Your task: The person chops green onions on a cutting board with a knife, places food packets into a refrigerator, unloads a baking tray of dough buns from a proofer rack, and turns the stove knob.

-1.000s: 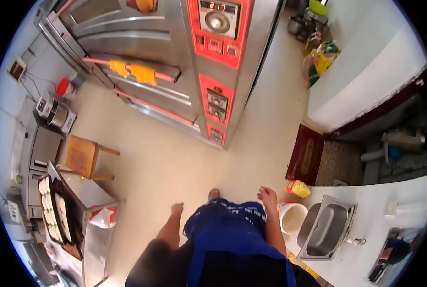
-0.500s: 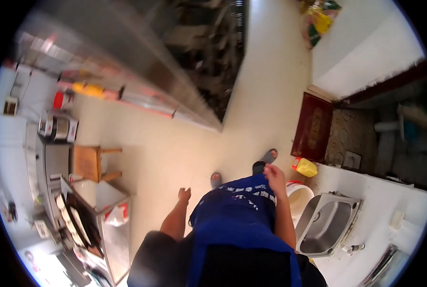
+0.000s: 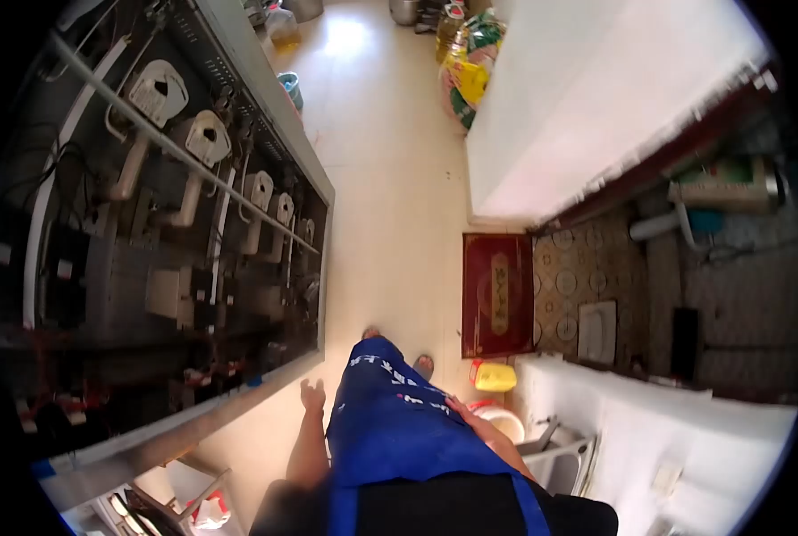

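Observation:
My left hand (image 3: 312, 394) hangs at my side over the pale floor, holding nothing, its fingers a little apart. Near it is the lower edge of a large metal-framed machine (image 3: 326, 268) with its inner parts exposed. My right hand (image 3: 467, 414) is beside the blue apron (image 3: 408, 424) with white lettering, fingers stretched out and apparently touching the cloth. Nothing shows in it. Just past that hand stand a white bucket (image 3: 504, 420) with a red rim and a yellow jug (image 3: 493, 376).
A red doormat (image 3: 497, 295) lies before a doorway with a patterned floor (image 3: 569, 277). The sink (image 3: 564, 464) is at the lower right. Ahead, a floor passage (image 3: 390, 170) runs between the machine and a white wall (image 3: 578, 116); sacks (image 3: 472, 71) and oil bottles (image 3: 450, 27) stand along it.
My view has turned left and moved forward, bringing the machine's open side into view. My right hand has lowered from in front of the apron to its side; my left hand still hangs free.

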The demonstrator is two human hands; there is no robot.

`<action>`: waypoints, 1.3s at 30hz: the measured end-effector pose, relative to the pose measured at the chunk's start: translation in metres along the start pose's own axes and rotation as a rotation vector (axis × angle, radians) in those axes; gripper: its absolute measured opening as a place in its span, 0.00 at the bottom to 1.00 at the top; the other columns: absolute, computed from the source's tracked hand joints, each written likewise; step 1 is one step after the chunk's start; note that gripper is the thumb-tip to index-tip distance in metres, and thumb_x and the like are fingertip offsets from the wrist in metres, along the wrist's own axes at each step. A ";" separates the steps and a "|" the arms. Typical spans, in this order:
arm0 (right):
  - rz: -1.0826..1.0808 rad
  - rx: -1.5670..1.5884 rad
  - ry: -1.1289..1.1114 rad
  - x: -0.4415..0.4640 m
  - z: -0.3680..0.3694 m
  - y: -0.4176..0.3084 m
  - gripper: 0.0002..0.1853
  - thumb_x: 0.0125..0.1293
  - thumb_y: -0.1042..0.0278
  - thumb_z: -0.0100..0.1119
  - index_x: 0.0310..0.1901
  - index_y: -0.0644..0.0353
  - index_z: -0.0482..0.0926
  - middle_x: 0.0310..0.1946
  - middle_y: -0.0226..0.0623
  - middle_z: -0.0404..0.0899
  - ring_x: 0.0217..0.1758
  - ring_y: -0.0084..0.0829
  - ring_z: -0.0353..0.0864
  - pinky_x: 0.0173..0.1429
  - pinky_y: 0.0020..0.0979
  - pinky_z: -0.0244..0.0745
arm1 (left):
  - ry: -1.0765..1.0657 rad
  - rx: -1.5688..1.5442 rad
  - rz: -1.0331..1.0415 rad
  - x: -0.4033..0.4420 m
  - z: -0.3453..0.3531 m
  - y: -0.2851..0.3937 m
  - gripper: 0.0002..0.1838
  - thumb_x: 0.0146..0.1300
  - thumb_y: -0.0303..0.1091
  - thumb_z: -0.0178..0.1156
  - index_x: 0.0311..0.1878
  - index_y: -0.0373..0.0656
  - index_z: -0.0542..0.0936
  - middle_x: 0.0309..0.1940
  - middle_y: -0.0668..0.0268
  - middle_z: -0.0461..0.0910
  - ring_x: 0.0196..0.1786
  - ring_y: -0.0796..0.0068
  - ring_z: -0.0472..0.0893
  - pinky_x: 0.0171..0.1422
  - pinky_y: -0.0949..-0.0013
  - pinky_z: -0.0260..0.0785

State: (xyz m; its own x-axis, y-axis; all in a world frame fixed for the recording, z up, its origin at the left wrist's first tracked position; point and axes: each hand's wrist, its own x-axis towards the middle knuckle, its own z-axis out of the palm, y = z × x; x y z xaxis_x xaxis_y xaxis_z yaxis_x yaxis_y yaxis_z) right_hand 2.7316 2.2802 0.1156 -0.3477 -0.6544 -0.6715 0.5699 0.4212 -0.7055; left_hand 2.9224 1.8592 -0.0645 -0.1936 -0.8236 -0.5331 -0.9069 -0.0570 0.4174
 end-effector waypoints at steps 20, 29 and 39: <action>-0.150 -0.055 0.227 0.405 -0.242 -0.470 0.29 0.71 0.48 0.57 0.70 0.48 0.70 0.79 0.49 0.42 0.83 0.46 0.29 0.81 0.44 0.33 | -0.364 0.038 0.342 0.446 0.128 0.644 0.23 0.60 0.53 0.60 0.44 0.42 0.86 0.41 0.54 0.86 0.45 0.55 0.85 0.52 0.58 0.75; 0.082 -0.357 0.846 0.664 -0.424 -0.630 0.26 0.66 0.54 0.63 0.56 0.69 0.79 0.48 0.51 0.84 0.52 0.43 0.84 0.58 0.37 0.75 | -0.250 0.122 0.392 0.584 0.115 0.916 0.23 0.63 0.53 0.59 0.45 0.41 0.85 0.42 0.54 0.86 0.48 0.56 0.85 0.54 0.59 0.75; -0.366 -0.137 0.680 0.978 -0.587 -1.081 0.20 0.65 0.63 0.64 0.53 0.69 0.79 0.40 0.44 0.85 0.40 0.34 0.86 0.47 0.34 0.80 | -0.264 -0.397 -0.331 0.709 0.111 0.992 0.14 0.68 0.38 0.57 0.42 0.35 0.81 0.33 0.52 0.83 0.29 0.58 0.84 0.31 0.57 0.77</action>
State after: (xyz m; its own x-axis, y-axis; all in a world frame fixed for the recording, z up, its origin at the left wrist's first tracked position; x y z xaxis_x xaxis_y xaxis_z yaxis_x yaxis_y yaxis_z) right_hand 1.3384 1.5533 0.0881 -0.9006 -0.2572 -0.3505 0.2491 0.3554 -0.9009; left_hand 1.8436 1.2819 -0.1103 -0.0563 -0.5603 -0.8264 -0.7351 -0.5368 0.4141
